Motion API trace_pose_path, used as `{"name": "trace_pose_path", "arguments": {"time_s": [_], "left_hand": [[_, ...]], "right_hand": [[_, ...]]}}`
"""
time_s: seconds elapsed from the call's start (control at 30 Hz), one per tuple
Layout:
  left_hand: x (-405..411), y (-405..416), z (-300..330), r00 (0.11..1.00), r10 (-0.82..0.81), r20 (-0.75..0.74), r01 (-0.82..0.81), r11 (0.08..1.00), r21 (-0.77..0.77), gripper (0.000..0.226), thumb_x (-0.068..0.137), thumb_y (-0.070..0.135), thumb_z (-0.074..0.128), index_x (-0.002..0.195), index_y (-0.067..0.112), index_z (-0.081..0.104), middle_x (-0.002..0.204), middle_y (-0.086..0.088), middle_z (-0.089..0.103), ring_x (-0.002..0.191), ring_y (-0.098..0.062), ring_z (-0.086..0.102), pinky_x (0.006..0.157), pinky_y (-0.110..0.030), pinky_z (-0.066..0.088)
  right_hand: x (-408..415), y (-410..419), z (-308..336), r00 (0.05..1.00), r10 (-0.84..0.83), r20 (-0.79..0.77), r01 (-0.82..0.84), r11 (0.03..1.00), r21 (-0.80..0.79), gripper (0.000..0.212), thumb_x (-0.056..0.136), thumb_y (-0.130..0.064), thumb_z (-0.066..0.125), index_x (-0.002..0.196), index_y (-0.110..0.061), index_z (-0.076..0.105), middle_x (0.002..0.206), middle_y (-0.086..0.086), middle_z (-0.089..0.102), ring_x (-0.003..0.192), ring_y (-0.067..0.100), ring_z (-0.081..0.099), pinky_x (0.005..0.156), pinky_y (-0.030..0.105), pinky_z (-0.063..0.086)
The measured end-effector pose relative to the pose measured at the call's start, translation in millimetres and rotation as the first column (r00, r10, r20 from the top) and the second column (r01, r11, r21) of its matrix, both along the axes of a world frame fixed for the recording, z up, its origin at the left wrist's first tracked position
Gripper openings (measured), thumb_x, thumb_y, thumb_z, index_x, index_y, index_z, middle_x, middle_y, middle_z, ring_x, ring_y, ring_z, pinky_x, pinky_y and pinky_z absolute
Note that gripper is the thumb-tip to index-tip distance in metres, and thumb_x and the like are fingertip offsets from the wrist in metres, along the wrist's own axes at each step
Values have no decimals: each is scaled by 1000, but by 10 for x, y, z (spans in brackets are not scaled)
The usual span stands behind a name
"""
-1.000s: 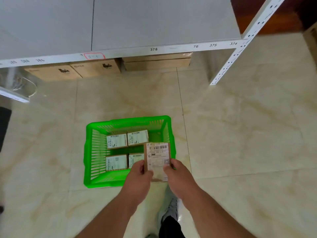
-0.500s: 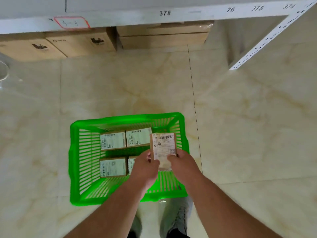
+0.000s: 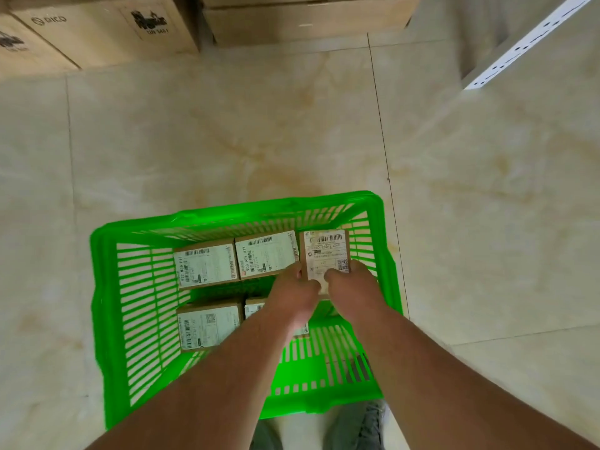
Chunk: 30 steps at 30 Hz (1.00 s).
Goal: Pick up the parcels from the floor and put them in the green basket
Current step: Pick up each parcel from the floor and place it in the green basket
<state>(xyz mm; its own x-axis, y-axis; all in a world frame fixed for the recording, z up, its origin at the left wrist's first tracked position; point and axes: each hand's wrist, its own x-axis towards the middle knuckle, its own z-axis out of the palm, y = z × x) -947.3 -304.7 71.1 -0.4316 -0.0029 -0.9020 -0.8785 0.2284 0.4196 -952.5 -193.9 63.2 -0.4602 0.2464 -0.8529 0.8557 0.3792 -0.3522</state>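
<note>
Both hands hold one parcel [image 3: 325, 254] inside the far right corner of the green basket [image 3: 107, 287]. The left hand [image 3: 297, 293] pinches the parcel's near left edge; the right hand [image 3: 352, 285] pinches its near right edge. Each grip is pressed against the cardboard, with fingertips on the white label. The parcel's label faces up, barcode toward the far wall of the basket. Whether its underside rests on the basket floor cannot be told.

Four other parcels lie label-up in the basket:
- far left parcel [image 3: 206, 264]
- far middle parcel [image 3: 264, 256], just beside the held parcel
- near left parcel [image 3: 209, 326]
- near middle parcel [image 3: 255, 310], mostly hidden under the left forearm

The basket stands on the pale tiled floor [image 3: 194, 141]. Brown cartons [image 3: 97, 27] sit along the top edge of the view. A white perforated shelf upright [image 3: 522, 43] crosses the top right corner. Grey trouser legs [image 3: 357, 427] show below the basket's near rim.
</note>
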Motion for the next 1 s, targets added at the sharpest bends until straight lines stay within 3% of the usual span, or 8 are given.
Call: {"name": "trace_pose_path", "arguments": {"time_s": [0.23,0.47,0.57,0.63,0.77,0.83,0.9,1.0], "left_hand": [[-93,-44,-206,999,6,32,-7,999,32,46,96,6,50,138,23,59,131,5,70,111,-12,66,68,-16,41],[121,-15,30,998,54,-20,-53,997,62,53,99,16,49,148,38,48,127,22,60,87,12,52,68,-12,35],[234,21,126,999,46,-11,-45,998,53,58,100,16,49,155,34,37,149,11,53,78,17,42,81,-12,39],[242,19,155,999,36,-1,-36,999,27,60,101,16,49,157,32,33,156,6,47,75,18,44,64,-6,41],[255,8,232,1000,-11,15,11,1000,-21,62,102,17,49,160,26,27,162,1,38,119,-4,51,90,-16,36],[298,-1,374,999,-43,27,45,998,-49,62,103,21,49,160,26,25,165,2,33,137,-15,47,90,-17,36],[343,-8,579,998,-56,30,58,996,-72,62,103,24,50,160,28,26,166,5,31,129,-7,55,76,-12,41],[434,16,928,998,-66,12,67,991,-117,61,102,27,52,160,26,30,165,5,34,140,-12,47,103,-25,36]], "right_hand": [[-172,-81,-189,1000,-9,-6,9,1000,-3,34,81,-22,56,115,-19,62,107,-2,71,80,12,64,52,23,41],[-40,-37,35,996,86,-32,-87,996,-34,33,82,-22,53,111,-28,66,93,-9,69,76,9,65,55,24,47],[-29,20,134,994,106,-9,-107,994,-23,33,83,-23,53,115,-26,65,105,-3,71,85,16,67,67,29,55],[-44,57,164,995,102,-9,-102,994,-34,35,85,-23,54,118,-24,63,113,0,70,92,22,68,71,31,55],[16,121,263,992,121,-31,-123,990,-66,34,88,-22,53,121,-25,62,119,2,70,96,23,68,60,25,47],[153,160,399,993,121,-12,-121,988,-98,39,90,-24,53,128,-28,61,116,-1,70,90,19,69,59,24,48],[302,221,601,992,129,16,-126,984,-129,35,90,-26,53,123,-33,61,103,-4,72,76,15,69,55,23,47],[467,333,936,991,128,39,-120,978,-168,27,91,-22,54,115,-26,66,96,2,73,76,18,70,56,24,47]]}}
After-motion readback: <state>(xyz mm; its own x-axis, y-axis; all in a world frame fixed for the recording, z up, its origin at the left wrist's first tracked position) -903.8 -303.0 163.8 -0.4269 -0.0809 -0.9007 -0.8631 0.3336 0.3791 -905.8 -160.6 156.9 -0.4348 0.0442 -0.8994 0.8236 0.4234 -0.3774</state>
